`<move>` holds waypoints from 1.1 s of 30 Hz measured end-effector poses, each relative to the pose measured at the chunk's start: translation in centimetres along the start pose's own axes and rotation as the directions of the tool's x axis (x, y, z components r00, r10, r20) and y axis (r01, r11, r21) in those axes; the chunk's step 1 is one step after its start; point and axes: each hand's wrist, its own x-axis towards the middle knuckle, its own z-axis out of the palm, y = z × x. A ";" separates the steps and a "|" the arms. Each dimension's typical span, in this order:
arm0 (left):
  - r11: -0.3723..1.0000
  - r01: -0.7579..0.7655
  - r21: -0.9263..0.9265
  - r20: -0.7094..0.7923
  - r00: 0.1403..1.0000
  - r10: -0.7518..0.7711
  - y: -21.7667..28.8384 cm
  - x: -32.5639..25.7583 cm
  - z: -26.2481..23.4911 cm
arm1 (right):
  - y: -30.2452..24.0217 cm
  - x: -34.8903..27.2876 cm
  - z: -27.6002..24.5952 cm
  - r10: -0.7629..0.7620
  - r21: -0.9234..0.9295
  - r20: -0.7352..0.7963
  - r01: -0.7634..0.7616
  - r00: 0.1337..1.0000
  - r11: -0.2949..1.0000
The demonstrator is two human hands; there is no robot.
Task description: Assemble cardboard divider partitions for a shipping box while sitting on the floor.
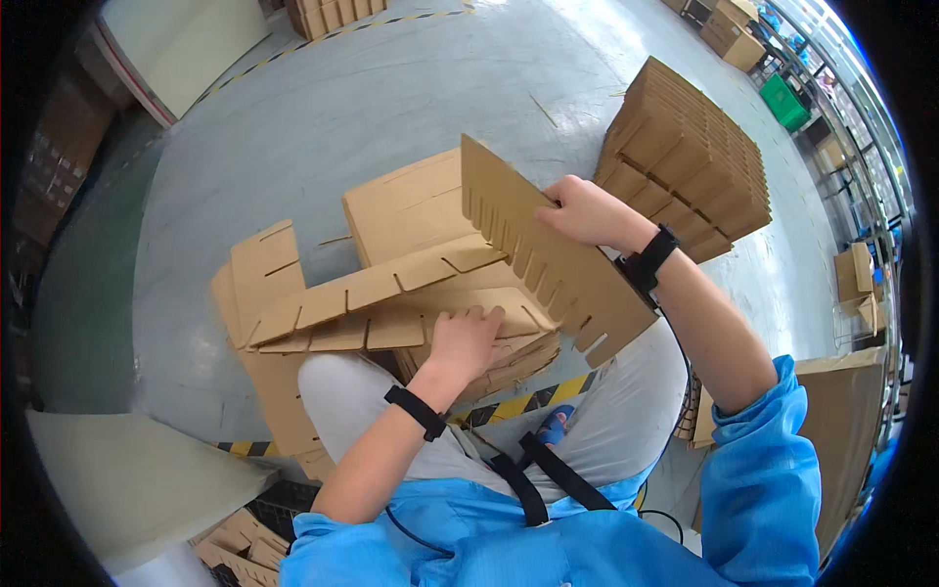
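Up on edge went the slotted cardboard sheet [577,279], its top rim pinched in the right hand [595,212]!
It slanted down toward the right knee [650,362], its upper end beside the long slotted strips [377,295] in front of the person; there the left hand [465,344] lay palm down, fingers slightly spread, though whether it gripped anything couldn't be told. Beyond the right hand stood a stack of brown cardboard pieces [685,157] on the grey floor [421,93], a green crate [784,103] farther off.

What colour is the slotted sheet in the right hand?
The slotted sheet is light brown, best seen in the head view.
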 end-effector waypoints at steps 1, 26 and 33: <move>0.997 0.080 0.016 0.221 0.972 -0.082 -0.2 0.4 1.0 | 0.0 0.2 0.1 0.005 0.000 0.000 -0.005 1.000 1.000; 0.994 0.106 -0.035 0.212 0.973 -0.096 0.7 2.5 -1.0 | 2.7 -3.6 -3.5 0.023 0.362 -0.383 0.128 0.923 0.923; 0.994 0.110 -0.024 0.210 0.972 -0.102 1.5 2.3 -0.2 | 1.6 -3.1 -2.8 0.051 0.329 -0.420 0.100 0.906 0.939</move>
